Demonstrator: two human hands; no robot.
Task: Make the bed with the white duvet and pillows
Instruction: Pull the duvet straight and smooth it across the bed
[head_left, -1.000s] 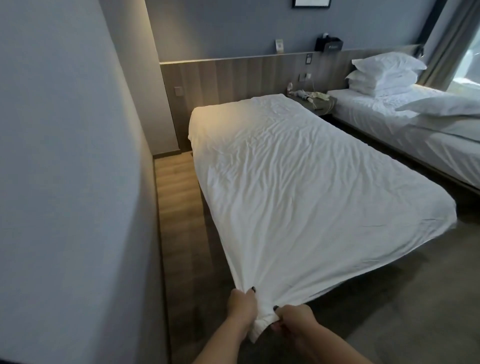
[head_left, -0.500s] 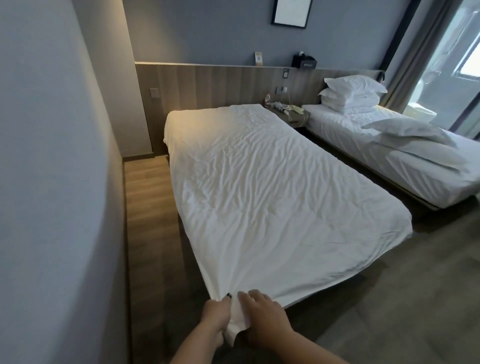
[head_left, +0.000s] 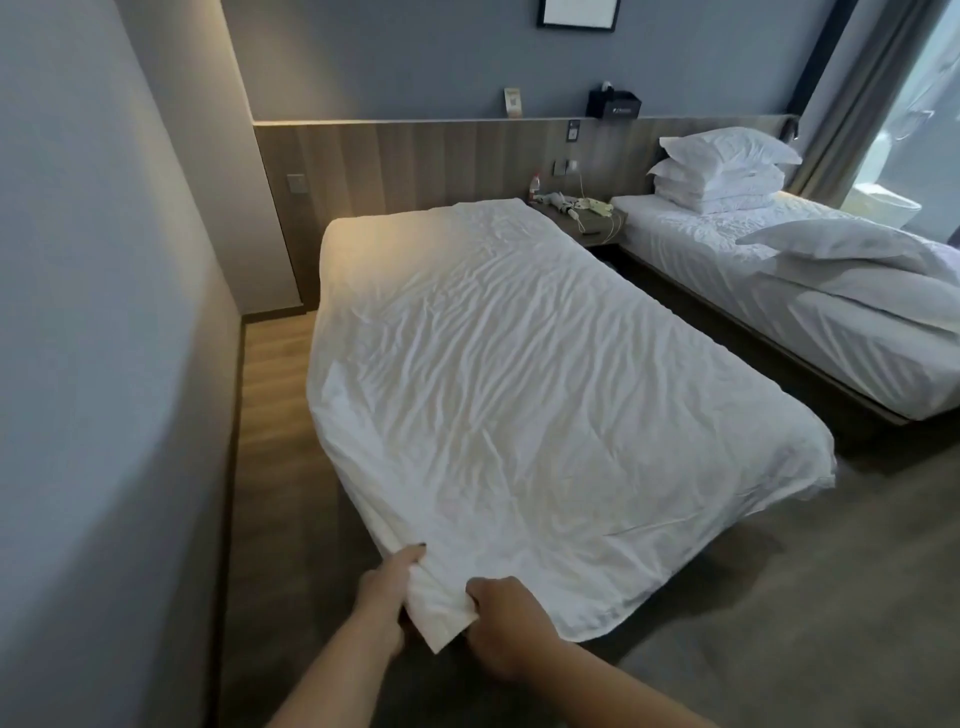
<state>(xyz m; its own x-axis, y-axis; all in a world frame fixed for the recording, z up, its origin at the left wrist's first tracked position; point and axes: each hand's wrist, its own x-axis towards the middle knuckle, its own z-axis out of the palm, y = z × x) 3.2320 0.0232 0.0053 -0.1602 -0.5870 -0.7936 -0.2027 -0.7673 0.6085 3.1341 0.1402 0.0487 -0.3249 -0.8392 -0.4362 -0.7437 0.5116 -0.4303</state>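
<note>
Two hands, left hand, right hand, pinching wrinkled white duvet corner

A wrinkled white duvet covers the near bed entirely.

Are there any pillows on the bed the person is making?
No, the near bed has only the wrinkled white duvet on it; the pillows are stacked on the other bed.

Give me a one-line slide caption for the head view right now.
Both hands, left hand and right hand, grip the near corner of the white duvet; pillows wait on the neighbouring bed.
</note>
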